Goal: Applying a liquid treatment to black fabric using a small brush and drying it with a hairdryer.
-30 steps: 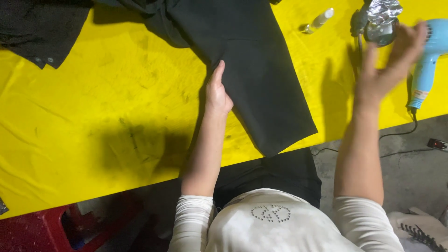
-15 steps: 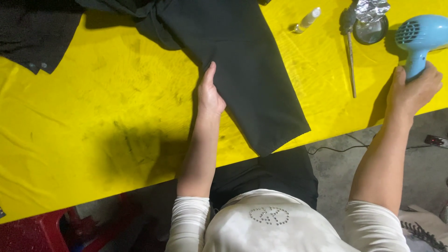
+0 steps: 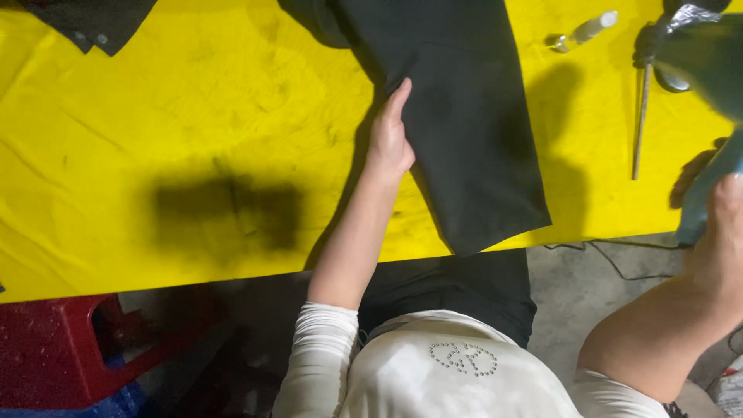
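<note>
While left hand [image 3: 389,139] flattens trouser leg [image 3: 464,131], right hand [image 3: 724,232] raised

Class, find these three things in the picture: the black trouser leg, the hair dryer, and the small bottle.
Black trouser leg [image 3: 472,131], head view, middle of the flat cloth.
Hair dryer [image 3: 700,58], head view, on its blurred body.
Small bottle [image 3: 587,31], head view, middle of its side.
</note>
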